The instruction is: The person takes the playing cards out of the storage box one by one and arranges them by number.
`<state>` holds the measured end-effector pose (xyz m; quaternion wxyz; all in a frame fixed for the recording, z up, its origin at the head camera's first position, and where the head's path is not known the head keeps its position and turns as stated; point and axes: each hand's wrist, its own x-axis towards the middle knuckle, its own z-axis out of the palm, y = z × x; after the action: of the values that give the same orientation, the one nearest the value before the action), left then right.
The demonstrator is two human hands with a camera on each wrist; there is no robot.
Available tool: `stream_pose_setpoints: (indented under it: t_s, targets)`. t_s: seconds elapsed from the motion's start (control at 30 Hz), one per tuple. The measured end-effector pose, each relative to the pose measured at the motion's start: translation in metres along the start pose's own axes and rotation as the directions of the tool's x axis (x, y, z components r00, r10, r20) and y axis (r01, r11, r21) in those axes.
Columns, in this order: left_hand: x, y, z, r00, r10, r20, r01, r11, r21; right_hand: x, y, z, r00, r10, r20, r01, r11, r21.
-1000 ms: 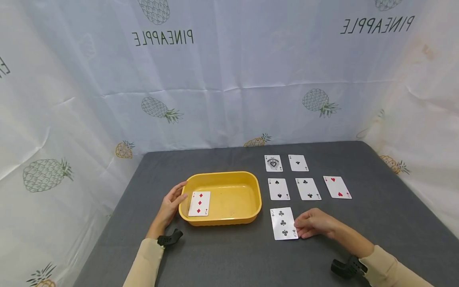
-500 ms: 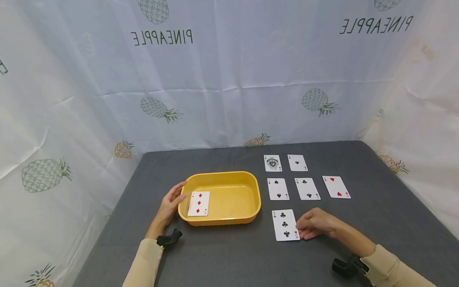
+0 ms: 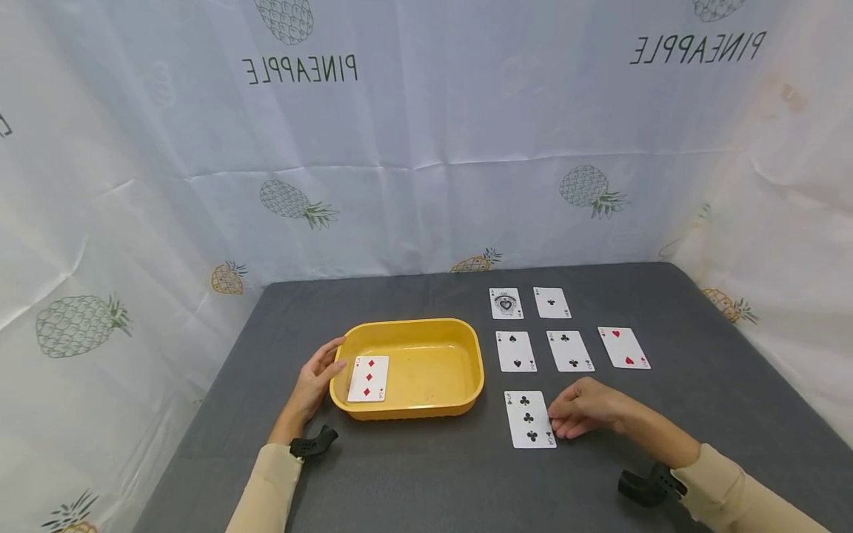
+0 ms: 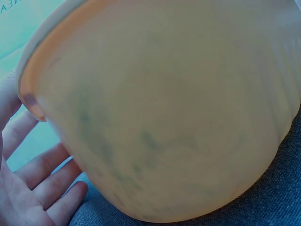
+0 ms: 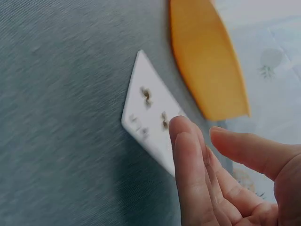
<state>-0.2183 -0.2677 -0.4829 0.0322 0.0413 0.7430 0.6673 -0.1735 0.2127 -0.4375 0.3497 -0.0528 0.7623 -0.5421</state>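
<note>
My left hand (image 3: 313,381) holds the left end of a yellow plastic tray (image 3: 433,408), its thumb over the rim. The left wrist view shows the tray's outer wall (image 4: 178,117) close up, with several fingers spread along it. Inside the tray at the left lies a three of diamonds (image 3: 369,378). My right hand (image 3: 586,409) is at the right edge of a three of clubs (image 3: 528,419) lying face up on the table. In the right wrist view the thumb and fingers are apart, fingertips over the card (image 5: 150,103); whether they touch it I cannot tell.
Beyond the three of clubs is a row with a two of spades (image 3: 516,352), a two of clubs (image 3: 570,351) and a two of hearts (image 3: 623,348). Farther back lie an ace of spades (image 3: 506,303) and an ace of clubs (image 3: 552,303). A pineapple-print curtain (image 3: 413,215) surrounds the dark table (image 3: 413,474).
The three of clubs has shifted slightly right and toward me, then stayed still. My right hand has since risen a little and its grip has loosened. The left hand keeps its place on the tray.
</note>
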Motion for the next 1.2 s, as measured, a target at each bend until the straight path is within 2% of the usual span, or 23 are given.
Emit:
stream_pose_setpoints:
  t_s: [0.43, 0.7, 1.2]
  targets:
    - [-0.002, 0.000, 0.000, 1.000, 0.008, 0.005, -0.008, 1.000, -0.013, 0.019, -0.043, 0.023, 0.988, -0.086, 0.130, 0.081, 0.996, 0.046]
    - [0.000, -0.004, -0.001, 0.999, 0.035, 0.020, -0.034, 0.999, -0.037, 0.035, -0.068, 0.041, 0.984, -0.101, 0.144, 0.092, 0.993, 0.072]
    - [0.001, -0.003, -0.001, 0.999, 0.040, 0.011, -0.040, 0.999, -0.031, 0.070, -0.112, 0.076, 0.979, -0.116, 0.166, 0.098, 0.988, 0.117]
